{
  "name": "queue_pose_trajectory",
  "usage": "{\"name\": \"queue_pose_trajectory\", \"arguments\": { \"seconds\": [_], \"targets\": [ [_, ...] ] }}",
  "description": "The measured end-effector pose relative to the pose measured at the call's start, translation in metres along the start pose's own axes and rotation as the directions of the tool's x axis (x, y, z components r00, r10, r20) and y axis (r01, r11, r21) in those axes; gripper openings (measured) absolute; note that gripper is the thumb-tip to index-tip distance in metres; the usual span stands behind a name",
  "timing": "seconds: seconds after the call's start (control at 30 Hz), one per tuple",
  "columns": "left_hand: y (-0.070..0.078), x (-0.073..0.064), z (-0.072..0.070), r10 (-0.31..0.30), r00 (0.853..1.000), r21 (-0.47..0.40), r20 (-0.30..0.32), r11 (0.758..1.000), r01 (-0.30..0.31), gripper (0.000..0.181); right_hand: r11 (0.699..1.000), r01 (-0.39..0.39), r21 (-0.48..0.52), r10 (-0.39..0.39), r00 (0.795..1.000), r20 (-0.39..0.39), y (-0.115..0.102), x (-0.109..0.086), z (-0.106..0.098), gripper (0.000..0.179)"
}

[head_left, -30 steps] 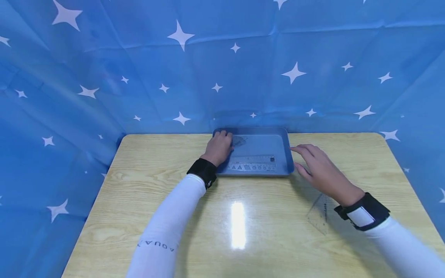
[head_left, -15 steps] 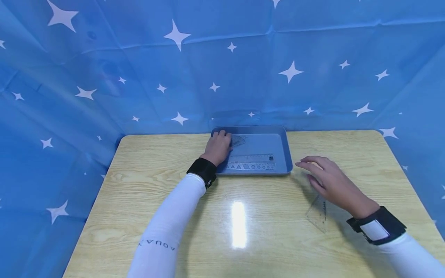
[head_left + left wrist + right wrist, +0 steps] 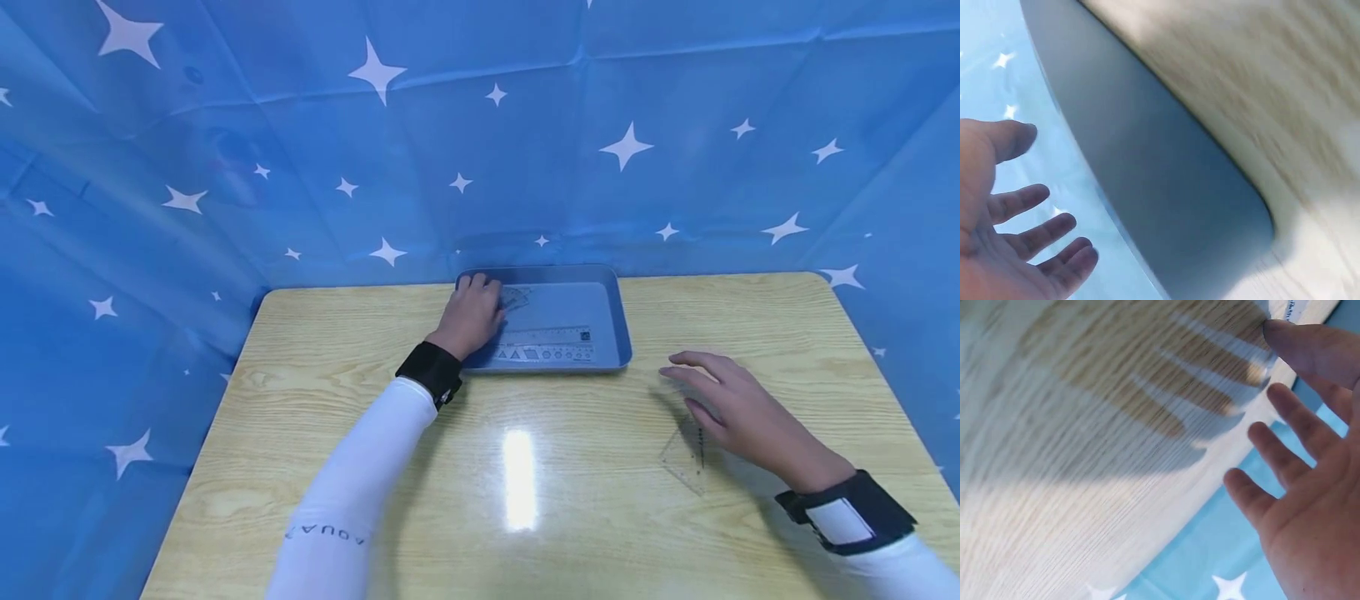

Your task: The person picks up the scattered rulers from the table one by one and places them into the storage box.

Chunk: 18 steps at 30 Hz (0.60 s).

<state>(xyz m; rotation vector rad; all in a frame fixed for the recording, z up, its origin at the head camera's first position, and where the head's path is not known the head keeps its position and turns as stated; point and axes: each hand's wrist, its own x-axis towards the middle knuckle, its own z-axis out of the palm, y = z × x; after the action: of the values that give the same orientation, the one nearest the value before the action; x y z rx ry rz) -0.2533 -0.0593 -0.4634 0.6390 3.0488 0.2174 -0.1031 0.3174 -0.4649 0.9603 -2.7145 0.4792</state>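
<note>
A blue-grey tray [image 3: 622,333] stands at the far edge of the table. My left hand [image 3: 472,317] is over its left end, fingers loosely bent; the left wrist view shows this hand [image 3: 1029,231] holding nothing, beside the tray's wall [image 3: 1135,150]. Inside the tray lie a clear ruler [image 3: 543,346] with shape cutouts and, beside my left fingers, a clear flat piece [image 3: 516,297] with dark markings, partly covered. To the tray's right, my right hand [image 3: 738,408] hovers with fingers apart and nothing in them. A clear set square [image 3: 684,458] lies on the table, partly behind that hand.
The wooden table [image 3: 337,333] has rounded far corners. A blue cloth [image 3: 525,167] with white stars hangs right behind it and along both sides. A bright light reflection falls on the tabletop in front of the tray.
My right hand has drawn back from the tray's right edge, moving right and toward me over the set square. My left hand stays at the tray's left end.
</note>
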Motion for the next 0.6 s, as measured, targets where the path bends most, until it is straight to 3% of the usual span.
{"name": "queue_pose_trajectory", "arguments": {
  "seconds": [0.2, 0.37, 0.47, 0.6],
  "targets": [
    [0.011, -0.010, -0.007, 0.056, 0.998, 0.000, -0.026, 0.998, -0.056, 0.047, 0.998, 0.025, -0.066, -0.020, 0.997, 0.070, 0.014, -0.019, -0.003, 0.058],
    [0.024, -0.024, -0.008, 0.130, 0.991, 0.011, -0.039, 0.992, -0.130, 0.052, 0.996, 0.066, -0.066, -0.058, 0.991, 0.122, 0.025, -0.030, 0.001, 0.066],
    [0.034, -0.032, -0.007, 0.181, 0.980, 0.004, -0.084, 0.983, -0.182, 0.054, 0.996, 0.062, -0.063, -0.051, 0.985, 0.164, 0.028, -0.033, 0.002, 0.063],
    [0.046, -0.045, -0.004, 0.243, 0.955, 0.012, -0.171, 0.969, -0.245, 0.053, 0.999, -0.016, -0.046, 0.027, 0.967, 0.255, 0.025, -0.033, 0.000, 0.055]
  ]
}}
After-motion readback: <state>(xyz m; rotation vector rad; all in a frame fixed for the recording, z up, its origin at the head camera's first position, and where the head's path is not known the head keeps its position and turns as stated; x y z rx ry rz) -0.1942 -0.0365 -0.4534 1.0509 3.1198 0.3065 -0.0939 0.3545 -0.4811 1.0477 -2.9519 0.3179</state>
